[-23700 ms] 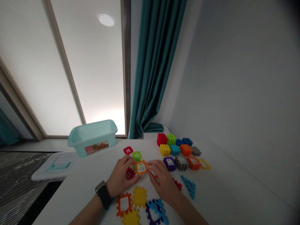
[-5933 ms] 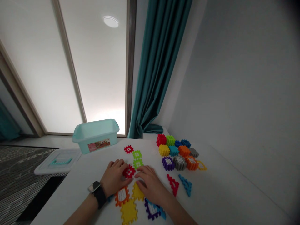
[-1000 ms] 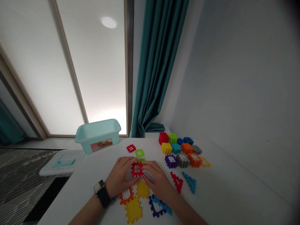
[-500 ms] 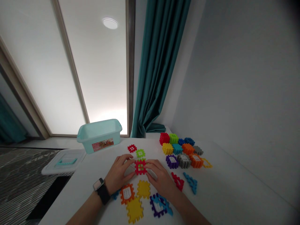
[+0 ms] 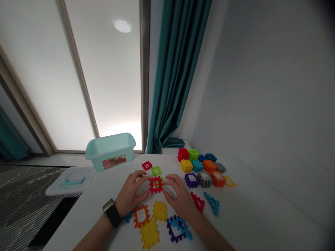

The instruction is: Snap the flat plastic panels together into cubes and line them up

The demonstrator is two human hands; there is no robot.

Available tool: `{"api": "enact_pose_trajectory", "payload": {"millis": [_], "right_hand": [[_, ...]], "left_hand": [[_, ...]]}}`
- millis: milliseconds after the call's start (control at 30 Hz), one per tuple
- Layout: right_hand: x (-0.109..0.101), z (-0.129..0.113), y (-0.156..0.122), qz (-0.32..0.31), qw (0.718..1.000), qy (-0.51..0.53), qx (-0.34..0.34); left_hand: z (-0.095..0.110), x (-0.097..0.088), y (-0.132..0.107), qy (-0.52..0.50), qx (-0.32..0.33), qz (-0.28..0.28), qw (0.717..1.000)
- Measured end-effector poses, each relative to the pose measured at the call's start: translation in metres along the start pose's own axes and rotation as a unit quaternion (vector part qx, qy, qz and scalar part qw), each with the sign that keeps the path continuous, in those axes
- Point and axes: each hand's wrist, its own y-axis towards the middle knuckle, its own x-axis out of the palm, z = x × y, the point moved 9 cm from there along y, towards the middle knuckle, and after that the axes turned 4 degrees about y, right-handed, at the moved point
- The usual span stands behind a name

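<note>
A red window-shaped interlocking tile (image 5: pixel 156 185) is held between my two hands above the white table. My left hand (image 5: pixel 133 191) pinches its left edge with thumb and fingertips. At the opposite edge, my right hand (image 5: pixel 180 196) grips with thumb and fingers. Some green shows behind the red tile's openings. Just beyond lies a green window tile (image 5: pixel 156 170), with another red window tile (image 5: pixel 147 165) farther back. Nearer me are a yellow tile (image 5: pixel 159 211), an orange tile with a white label (image 5: pixel 141 217) and a larger yellow tile (image 5: pixel 150 234).
Stacks of coloured tiles, including a purple stack (image 5: pixel 192 180), stand at the back right. Red (image 5: pixel 198 202) and blue (image 5: pixel 212 204) triangular pieces lie right of my hand. A mint bin (image 5: pixel 111 151) and its clear lid (image 5: pixel 70 180) are at the left.
The red tile has come up slightly and turned flatter toward me. Both hands have shifted a little with it, and the right fingers have opened out slightly.
</note>
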Motion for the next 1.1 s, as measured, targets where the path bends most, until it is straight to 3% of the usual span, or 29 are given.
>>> {"api": "enact_pose_trajectory", "payload": {"millis": [367,767,933,1100], "right_hand": [[0.003,-0.002,0.0,-0.008,1.0,-0.001,0.001],[-0.005,-0.016,-0.003,0.015,0.992,-0.082,-0.097],[-0.012,-0.009,0.0,0.039,0.999,0.017,-0.011],[0.0,0.003,0.003,0.015,0.982,0.15,0.11]], "left_hand": [[-0.002,0.004,-0.001,-0.051,-0.025,-0.018,0.998],[-0.005,0.018,0.003,-0.218,-0.097,-0.086,0.967],[-0.005,0.027,0.001,-0.279,-0.113,-0.112,0.947],[-0.007,0.031,0.001,-0.307,-0.139,-0.112,0.935]]}}
